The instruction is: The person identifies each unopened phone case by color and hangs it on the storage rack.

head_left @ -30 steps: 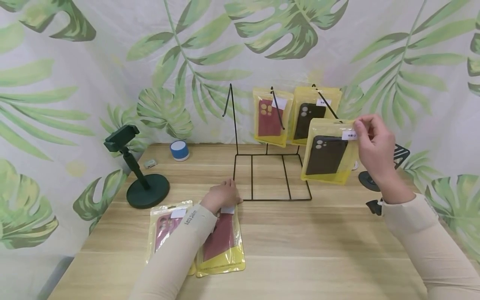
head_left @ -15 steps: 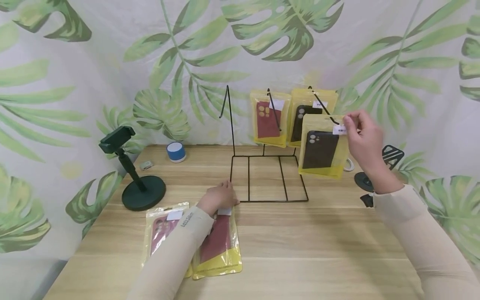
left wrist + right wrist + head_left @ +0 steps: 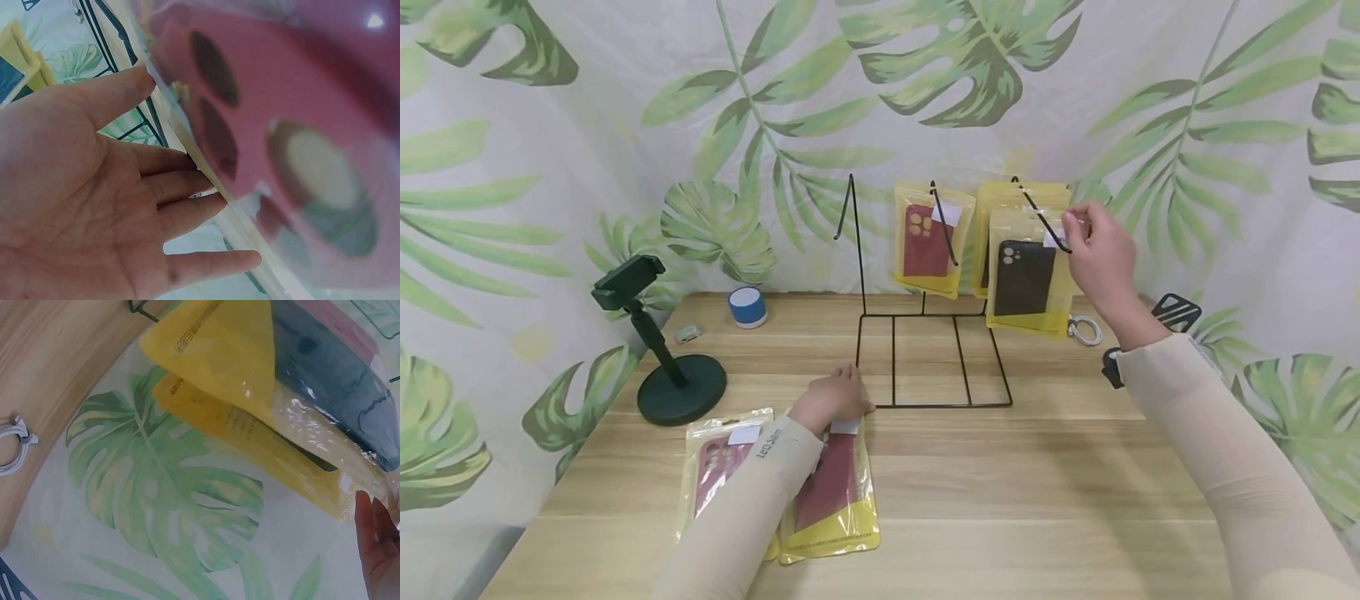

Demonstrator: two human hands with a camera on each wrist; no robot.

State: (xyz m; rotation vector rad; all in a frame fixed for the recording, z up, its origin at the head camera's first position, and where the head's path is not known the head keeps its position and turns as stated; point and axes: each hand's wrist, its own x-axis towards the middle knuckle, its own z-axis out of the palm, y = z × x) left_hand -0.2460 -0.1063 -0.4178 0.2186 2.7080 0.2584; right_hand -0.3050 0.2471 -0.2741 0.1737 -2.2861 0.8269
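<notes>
My right hand [image 3: 1101,254] pinches the upper right corner of a yellow-edged clear bag with a black phone case [image 3: 1024,279], at the tip of the rack's right hook [image 3: 1042,218]. Another bagged black case [image 3: 992,193] hangs behind it on that hook. A bagged red case [image 3: 925,242] hangs on the middle hook of the black wire rack [image 3: 940,406]. My left hand [image 3: 831,396] rests at the top of a bagged dark red case [image 3: 827,487] on the table; in the left wrist view its straight fingers [image 3: 181,215] touch the bag's edge.
Another bagged pink case [image 3: 718,467] lies left, partly under my left sleeve. A green phone stand [image 3: 681,390], a blue-and-white cylinder [image 3: 747,308] and a small item [image 3: 687,334] stand at the left. A coiled white cable [image 3: 1084,331] and a black stand [image 3: 1176,312] are at the right.
My right hand has moved left and back with the bagged black case, bringing its top up to the right hook. The left hand stays at the bag on the table.
</notes>
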